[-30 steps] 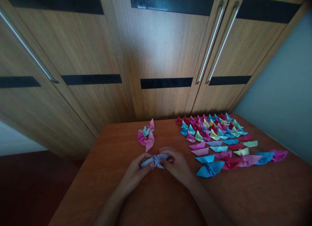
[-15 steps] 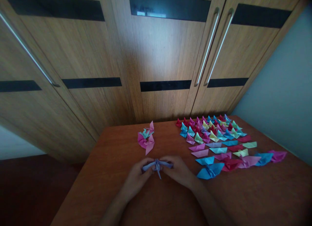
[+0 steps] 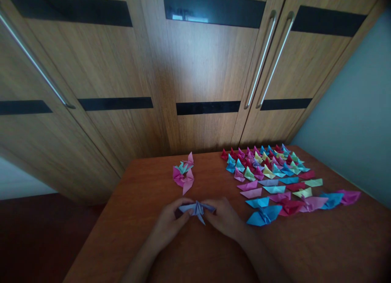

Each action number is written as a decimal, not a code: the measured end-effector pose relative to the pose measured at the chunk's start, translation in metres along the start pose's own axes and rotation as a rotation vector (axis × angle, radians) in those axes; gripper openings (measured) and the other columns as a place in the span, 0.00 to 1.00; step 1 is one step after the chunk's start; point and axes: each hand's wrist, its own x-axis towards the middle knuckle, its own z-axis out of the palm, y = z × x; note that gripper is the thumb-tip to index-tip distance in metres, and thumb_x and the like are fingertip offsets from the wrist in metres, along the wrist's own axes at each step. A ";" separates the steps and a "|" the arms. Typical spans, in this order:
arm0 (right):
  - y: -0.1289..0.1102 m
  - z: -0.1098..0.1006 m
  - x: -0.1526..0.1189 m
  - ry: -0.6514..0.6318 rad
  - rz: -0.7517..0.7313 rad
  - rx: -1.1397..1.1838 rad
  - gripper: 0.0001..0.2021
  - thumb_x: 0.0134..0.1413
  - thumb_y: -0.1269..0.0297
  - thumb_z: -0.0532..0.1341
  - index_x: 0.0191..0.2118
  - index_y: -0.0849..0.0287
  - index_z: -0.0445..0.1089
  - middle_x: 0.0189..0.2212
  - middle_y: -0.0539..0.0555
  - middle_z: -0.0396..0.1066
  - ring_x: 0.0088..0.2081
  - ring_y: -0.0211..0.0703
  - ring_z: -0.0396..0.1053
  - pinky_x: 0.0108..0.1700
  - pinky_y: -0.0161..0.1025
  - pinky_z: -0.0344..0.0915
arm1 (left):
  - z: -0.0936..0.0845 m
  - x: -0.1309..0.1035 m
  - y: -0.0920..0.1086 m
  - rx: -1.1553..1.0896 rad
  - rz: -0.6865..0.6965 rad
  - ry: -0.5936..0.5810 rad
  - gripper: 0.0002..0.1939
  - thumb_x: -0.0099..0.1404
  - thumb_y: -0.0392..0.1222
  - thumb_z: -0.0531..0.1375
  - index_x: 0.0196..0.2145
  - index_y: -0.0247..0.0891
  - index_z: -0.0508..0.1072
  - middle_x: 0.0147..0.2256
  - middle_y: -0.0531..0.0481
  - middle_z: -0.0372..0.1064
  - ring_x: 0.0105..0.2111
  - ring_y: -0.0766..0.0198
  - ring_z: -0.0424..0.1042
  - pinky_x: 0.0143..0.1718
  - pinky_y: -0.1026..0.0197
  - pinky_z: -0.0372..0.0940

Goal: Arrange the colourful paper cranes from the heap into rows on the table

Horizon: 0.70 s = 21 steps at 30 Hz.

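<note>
A pale purple origami crane [image 3: 198,209] is held between my two hands, just above the near middle of the table. My left hand [image 3: 171,218] pinches its left wing between thumb and fingers. On the other side, my right hand [image 3: 222,218] grips the right wing the same way. The crane's narrow pointed end hangs down toward me between the thumbs. Beyond my hands lies a small cluster of pink, magenta and mint folded paper pieces [image 3: 183,175].
To the right, rows of small coloured paper pieces [image 3: 259,161] reach the table's back edge. Larger folded pieces, including a blue paper crane [image 3: 264,215], lie nearer my right forearm. The brown table [image 3: 146,181] stands against a wooden wardrobe [image 3: 201,67] with metal handles.
The crane has been tilted slightly, so its wings look broader and its hanging point has swung a little right. Both hands keep their hold.
</note>
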 end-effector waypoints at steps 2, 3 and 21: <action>-0.001 -0.001 0.000 0.002 -0.004 -0.035 0.11 0.55 0.70 0.53 0.32 0.56 0.74 0.27 0.48 0.74 0.27 0.37 0.68 0.30 0.31 0.58 | -0.001 0.000 0.000 0.025 0.021 0.040 0.10 0.59 0.39 0.59 0.39 0.42 0.75 0.40 0.49 0.74 0.41 0.57 0.71 0.45 0.59 0.63; -0.002 -0.001 0.000 0.004 -0.007 -0.055 0.12 0.55 0.70 0.53 0.33 0.56 0.74 0.27 0.48 0.74 0.27 0.37 0.68 0.30 0.31 0.58 | -0.002 0.000 0.001 0.043 0.035 0.058 0.09 0.58 0.39 0.59 0.37 0.42 0.75 0.40 0.49 0.74 0.41 0.57 0.71 0.44 0.59 0.63; -0.011 -0.002 -0.002 -0.063 -0.037 -0.053 0.12 0.56 0.70 0.53 0.32 0.56 0.75 0.27 0.48 0.75 0.28 0.37 0.70 0.31 0.30 0.60 | -0.002 -0.003 0.011 0.057 -0.002 -0.111 0.10 0.60 0.37 0.57 0.39 0.41 0.76 0.38 0.51 0.76 0.38 0.59 0.73 0.41 0.63 0.63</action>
